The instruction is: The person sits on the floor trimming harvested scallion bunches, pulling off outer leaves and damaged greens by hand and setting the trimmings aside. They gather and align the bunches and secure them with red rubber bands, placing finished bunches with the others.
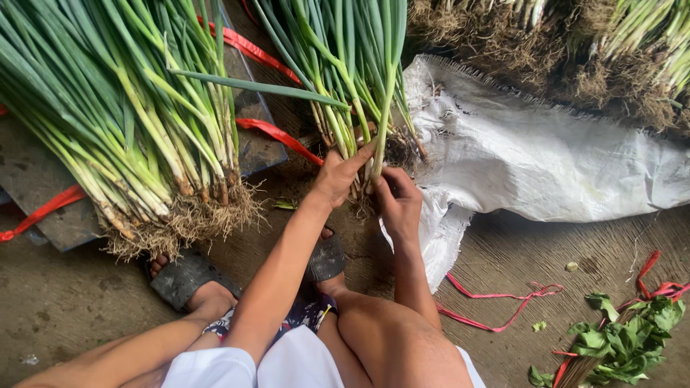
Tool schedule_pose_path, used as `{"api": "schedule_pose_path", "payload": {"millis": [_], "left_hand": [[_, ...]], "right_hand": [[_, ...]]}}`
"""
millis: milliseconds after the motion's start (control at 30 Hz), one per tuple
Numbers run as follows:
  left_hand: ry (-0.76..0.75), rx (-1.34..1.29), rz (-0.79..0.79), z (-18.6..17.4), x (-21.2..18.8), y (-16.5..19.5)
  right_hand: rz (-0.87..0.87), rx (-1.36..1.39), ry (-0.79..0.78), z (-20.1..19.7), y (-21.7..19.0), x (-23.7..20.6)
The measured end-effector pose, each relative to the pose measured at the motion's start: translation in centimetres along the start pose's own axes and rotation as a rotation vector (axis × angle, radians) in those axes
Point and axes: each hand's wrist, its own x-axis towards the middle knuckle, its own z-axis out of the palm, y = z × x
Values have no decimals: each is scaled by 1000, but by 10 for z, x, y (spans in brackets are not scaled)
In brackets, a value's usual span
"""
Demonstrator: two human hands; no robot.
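Note:
A bunch of green onions [345, 65] with long green leaves and pale stalks stands before me, roots down on the ground. My left hand [338, 176] grips the lower stalks of this bunch from the left. My right hand [397, 201] holds the same bunch near its roots from the right. Both hands touch the stalks just above the muddy roots.
A larger bunch of green onions [129, 122] lies at left on a dark board [43, 187] with red straps [277, 136]. A white woven sack [539, 158] lies at right. More rooted onions [596, 50] pile up behind it. Loose red ties [503, 309] and leafy greens [625, 341] lie lower right.

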Motion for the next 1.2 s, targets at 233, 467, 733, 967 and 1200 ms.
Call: {"api": "schedule_pose_path", "payload": {"millis": [233,467,733,967,1200], "left_hand": [[-54,96,135,-5,-3,-18],[206,111,48,-26,0,-27],[210,76,48,-21,-1,-28],[215,156,-51,-23,5,-33],[-157,135,-100,-29,6,-12]], "right_hand": [[-187,34,-121,-5,-19,0],[-148,-196,-139,12,-21,-1],[-438,-513,70,34,-29,-20],[-287,-338,-294,-10,-31,-43],[-87,-443,-412,-70,-2,-41]]}}
